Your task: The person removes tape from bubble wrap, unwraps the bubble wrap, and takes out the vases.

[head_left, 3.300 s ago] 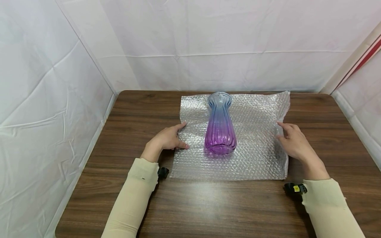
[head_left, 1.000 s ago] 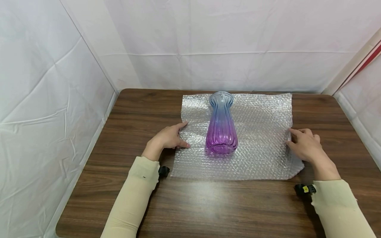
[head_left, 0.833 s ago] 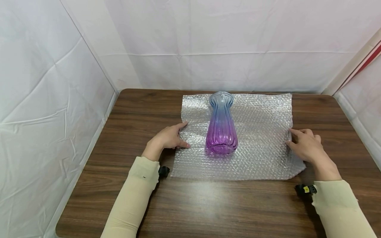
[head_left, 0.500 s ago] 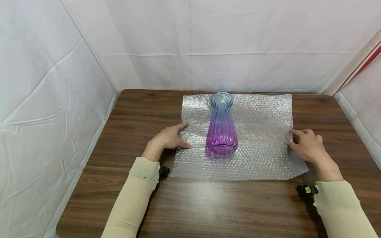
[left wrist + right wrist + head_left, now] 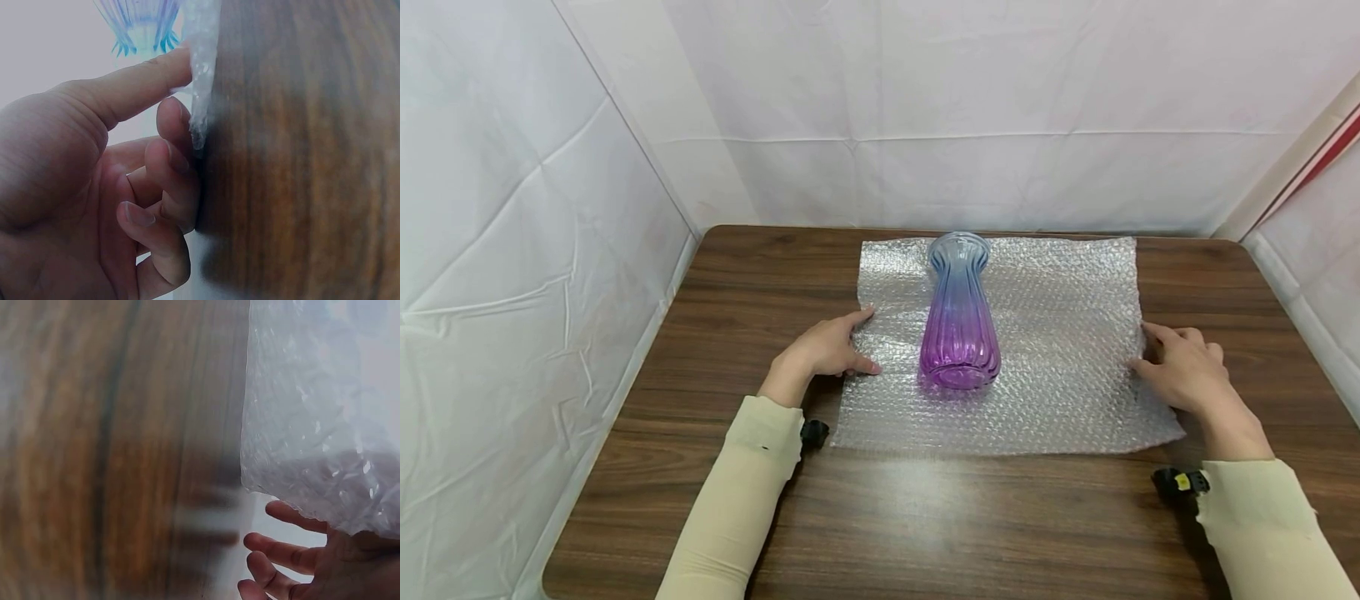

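the vase (image 5: 959,325) lies on the wrap (image 5: 1060,358), mouth far; likely fragile, slippery, best held round its body. left hand (image 5: 822,346) and right hand (image 5: 1183,367), fingers relaxed, touch the wrap's left and right edges.

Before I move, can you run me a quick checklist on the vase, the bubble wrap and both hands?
1. Blue-to-purple vase lying on the bubble wrap: ok.
2. Vase clear of both hands: ok.
3. Left hand touching the wrap's left edge: ok.
4. Wrap's right edge flat on the table: not ok, raised near the right hand.
5. Right hand pinching that edge: cannot tell.
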A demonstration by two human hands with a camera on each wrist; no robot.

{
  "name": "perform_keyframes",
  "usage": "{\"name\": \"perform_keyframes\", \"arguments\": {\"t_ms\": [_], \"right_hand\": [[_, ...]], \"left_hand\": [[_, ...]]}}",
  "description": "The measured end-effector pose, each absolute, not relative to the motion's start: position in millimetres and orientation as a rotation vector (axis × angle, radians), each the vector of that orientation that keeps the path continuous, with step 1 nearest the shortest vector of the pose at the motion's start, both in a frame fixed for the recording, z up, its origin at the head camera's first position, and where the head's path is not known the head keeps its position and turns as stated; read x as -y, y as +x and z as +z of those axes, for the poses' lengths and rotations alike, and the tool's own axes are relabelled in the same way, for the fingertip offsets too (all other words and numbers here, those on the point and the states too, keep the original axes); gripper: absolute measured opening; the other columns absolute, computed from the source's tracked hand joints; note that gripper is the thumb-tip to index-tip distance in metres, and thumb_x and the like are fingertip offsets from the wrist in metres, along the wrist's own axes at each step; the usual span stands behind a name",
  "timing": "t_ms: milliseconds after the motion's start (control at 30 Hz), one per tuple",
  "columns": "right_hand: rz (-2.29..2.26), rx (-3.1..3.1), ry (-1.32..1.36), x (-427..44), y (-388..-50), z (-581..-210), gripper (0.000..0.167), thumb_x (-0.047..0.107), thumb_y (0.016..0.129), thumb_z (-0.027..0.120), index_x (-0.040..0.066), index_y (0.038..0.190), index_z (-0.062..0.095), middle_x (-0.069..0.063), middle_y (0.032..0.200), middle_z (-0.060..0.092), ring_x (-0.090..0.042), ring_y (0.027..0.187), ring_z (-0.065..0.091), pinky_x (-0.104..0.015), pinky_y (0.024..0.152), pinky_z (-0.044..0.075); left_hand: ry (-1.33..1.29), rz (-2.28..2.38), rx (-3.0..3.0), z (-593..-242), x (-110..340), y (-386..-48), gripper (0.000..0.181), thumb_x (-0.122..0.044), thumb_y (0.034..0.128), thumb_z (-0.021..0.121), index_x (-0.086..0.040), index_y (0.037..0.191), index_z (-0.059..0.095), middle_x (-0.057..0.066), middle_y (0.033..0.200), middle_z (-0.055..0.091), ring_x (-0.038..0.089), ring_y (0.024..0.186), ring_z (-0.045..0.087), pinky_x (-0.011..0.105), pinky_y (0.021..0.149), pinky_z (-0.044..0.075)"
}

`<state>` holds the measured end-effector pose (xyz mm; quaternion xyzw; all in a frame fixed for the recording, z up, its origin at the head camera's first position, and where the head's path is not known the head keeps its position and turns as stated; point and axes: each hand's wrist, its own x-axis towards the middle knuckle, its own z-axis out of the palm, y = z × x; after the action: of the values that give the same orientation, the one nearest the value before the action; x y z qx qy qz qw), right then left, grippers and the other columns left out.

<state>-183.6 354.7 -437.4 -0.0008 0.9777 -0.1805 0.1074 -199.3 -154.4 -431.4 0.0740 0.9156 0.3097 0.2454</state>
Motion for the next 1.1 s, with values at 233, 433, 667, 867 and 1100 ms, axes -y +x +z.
{"name": "perform_keyframes", "arguments": {"t_ms": [233,433,667,867,1100], "right_hand": [[-0.56,-2.894,0.036,-359.4,-181.5,-437.2,0.079,0.036,0.103,0.06,0.002,0.163,0.022,-0.05,0.148,0.017,-0.073,0.125,0.023,-0.077,0.087,0.031],[-0.553,-2.899,0.015,-361.7,-180.8,-437.4,0.076,0.032,0.103,0.061,0.008,0.164,0.024,-0.05,0.148,0.018,-0.074,0.124,0.024,-0.078,0.085,0.032],[-0.525,-2.934,-0.047,-362.0,-180.0,-439.1,0.061,0.029,0.103,0.062,0.002,0.154,0.043,-0.047,0.146,0.029,-0.07,0.128,0.025,-0.074,0.091,0.028],[-0.483,-2.95,-0.098,-362.0,-179.9,-441.1,0.054,0.025,0.104,0.061,-0.004,0.147,0.049,-0.044,0.14,0.04,-0.06,0.132,0.028,-0.07,0.098,0.022],[-0.467,-2.935,-0.105,-362.1,-181.5,-442.9,0.054,0.022,0.102,0.06,-0.004,0.148,0.049,-0.044,0.139,0.042,-0.058,0.133,0.028,-0.069,0.097,0.022]], "left_hand": [[0.199,0.842,-2.495,-431.3,154.1,-199.2,0.106,-0.039,0.0836,0.088,-0.033,0.166,0.022,0.002,0.07,0.068,0.016,0.063,0.065,0.04,0.092,0.05],[0.202,0.847,-2.498,-431.7,154.3,-199.3,0.106,-0.038,0.0834,0.088,-0.033,0.166,0.022,0.002,0.07,0.069,0.016,0.063,0.066,0.038,0.086,0.051],[0.204,0.846,-2.497,-430.8,153.7,-199.1,0.106,-0.037,0.0837,0.088,-0.032,0.166,0.022,0.002,0.069,0.068,0.016,0.063,0.065,0.041,0.093,0.05],[0.203,0.848,-2.496,-429.9,153.4,-198.8,0.106,-0.037,0.0834,0.088,-0.032,0.166,0.023,0.001,0.068,0.068,0.015,0.062,0.064,0.041,0.096,0.05],[0.195,0.844,-2.495,-431.0,153.7,-198.9,0.105,-0.037,0.0835,0.088,-0.033,0.166,0.023,0.002,0.069,0.068,0.016,0.063,0.066,0.04,0.092,0.05]]}}
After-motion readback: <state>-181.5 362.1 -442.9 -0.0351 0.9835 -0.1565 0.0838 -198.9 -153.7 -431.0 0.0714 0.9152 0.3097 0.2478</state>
